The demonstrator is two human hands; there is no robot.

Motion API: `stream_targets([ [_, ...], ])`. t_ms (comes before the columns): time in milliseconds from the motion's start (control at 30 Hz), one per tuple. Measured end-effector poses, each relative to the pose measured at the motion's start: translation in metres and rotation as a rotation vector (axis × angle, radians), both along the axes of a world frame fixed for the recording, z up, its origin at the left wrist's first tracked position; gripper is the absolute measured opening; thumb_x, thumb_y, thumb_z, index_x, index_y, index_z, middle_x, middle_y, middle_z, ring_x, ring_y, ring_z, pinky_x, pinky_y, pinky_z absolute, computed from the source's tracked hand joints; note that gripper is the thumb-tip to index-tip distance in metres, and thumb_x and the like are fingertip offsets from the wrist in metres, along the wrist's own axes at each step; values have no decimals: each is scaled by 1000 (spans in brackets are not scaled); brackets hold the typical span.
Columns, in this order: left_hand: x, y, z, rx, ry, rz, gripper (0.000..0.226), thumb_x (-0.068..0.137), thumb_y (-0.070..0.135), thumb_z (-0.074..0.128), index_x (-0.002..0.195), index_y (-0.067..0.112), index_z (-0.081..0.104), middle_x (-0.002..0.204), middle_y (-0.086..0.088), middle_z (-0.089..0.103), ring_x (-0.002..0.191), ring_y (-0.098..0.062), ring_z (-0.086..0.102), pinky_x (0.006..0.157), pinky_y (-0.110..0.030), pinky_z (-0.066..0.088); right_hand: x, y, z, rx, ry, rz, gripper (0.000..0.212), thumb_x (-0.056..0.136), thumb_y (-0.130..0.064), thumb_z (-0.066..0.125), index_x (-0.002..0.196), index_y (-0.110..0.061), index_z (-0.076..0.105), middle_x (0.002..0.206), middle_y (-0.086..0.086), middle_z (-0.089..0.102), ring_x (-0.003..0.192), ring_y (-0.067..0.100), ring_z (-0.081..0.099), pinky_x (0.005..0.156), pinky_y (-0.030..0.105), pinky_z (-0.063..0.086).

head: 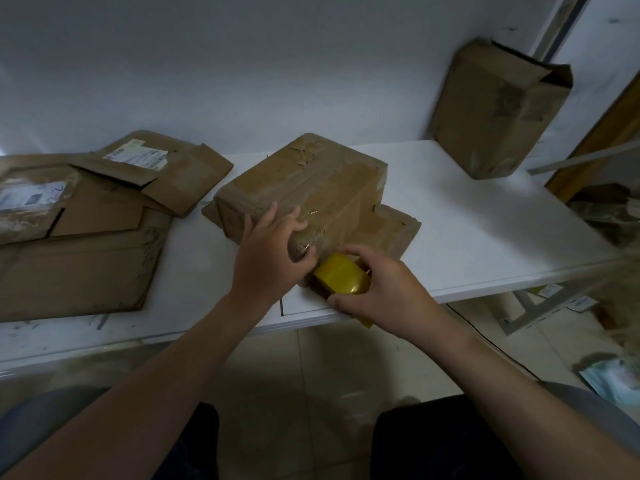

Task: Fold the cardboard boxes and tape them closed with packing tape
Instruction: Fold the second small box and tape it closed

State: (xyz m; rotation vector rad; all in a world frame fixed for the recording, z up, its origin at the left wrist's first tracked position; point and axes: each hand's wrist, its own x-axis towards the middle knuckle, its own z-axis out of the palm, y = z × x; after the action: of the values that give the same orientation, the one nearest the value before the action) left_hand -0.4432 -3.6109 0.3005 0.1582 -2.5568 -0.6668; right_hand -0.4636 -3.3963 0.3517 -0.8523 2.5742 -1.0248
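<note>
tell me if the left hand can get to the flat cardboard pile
Probably yes: the pile lies just left of the left hand, bare table between; it must release the box first.

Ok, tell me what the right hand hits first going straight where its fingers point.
Probably the left hand, which grips the near corner of the taped box; the right hand, holding the yellow tape roll, points left toward it. Depth is unclear.
</note>
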Motion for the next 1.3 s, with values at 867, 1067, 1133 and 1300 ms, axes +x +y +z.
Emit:
stream_targets([
  [867, 40, 21, 35, 1526, -423, 99, 36, 99, 18, 64, 125, -7, 58, 111, -25, 72, 92, -31, 76, 68, -38, 64, -11, -19, -3, -87, 22, -40, 27, 86, -50, 73, 109, -38, 66, 87, -20, 64, 77, -7, 59, 63, 13, 42],
  [1067, 39, 9, 33, 1511, -469, 129, 44, 98, 17, 65, 137, 1, 52, 125, -24, 65, 96, -32, 72, 66, -42, 63, -70, 1, -23, 234, 66, -165, 19, 97, -36, 61, 102, -26, 77, 86, -6, 71, 85, 17, 66, 77, 35, 55],
  [1133, 39, 8, 32, 1480, -474, 132, 42, 98, 17, 64, 136, 2, 54, 119, -22, 65, 92, -31, 71, 66, -41, 63, -76, -1, -36, 319, 23, -137, 23, 93, -44, 65, 101, -26, 76, 88, -3, 72, 89, 21, 68, 81, 40, 56],
  [1300, 42, 4, 32, 1446, -472, 144, 30, 99, 17, 63, 126, 5, 60, 104, -16, 66, 87, -27, 70, 67, -40, 62, -71, -18, -52, 292, 5, 4, 29, 94, -40, 66, 122, -33, 68, 120, 0, 67, 107, 23, 64, 93, 42, 54],
])
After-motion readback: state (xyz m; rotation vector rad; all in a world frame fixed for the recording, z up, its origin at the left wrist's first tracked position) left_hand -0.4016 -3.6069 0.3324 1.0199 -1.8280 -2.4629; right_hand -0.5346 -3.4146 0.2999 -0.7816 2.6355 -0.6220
